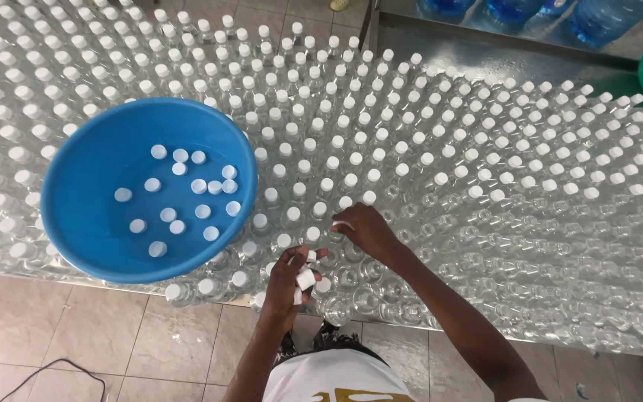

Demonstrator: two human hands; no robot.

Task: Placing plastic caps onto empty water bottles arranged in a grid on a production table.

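Caps (305,279) are gripped in the left hand (289,277); one cap (341,225), apparently pinched by the right hand (366,229), is best seated squarely on an uncapped bottle (345,250).

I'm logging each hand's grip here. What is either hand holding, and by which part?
The left hand cups several loose white caps in palm and fingers. The right hand pinches one white cap by its rim at the fingertips.
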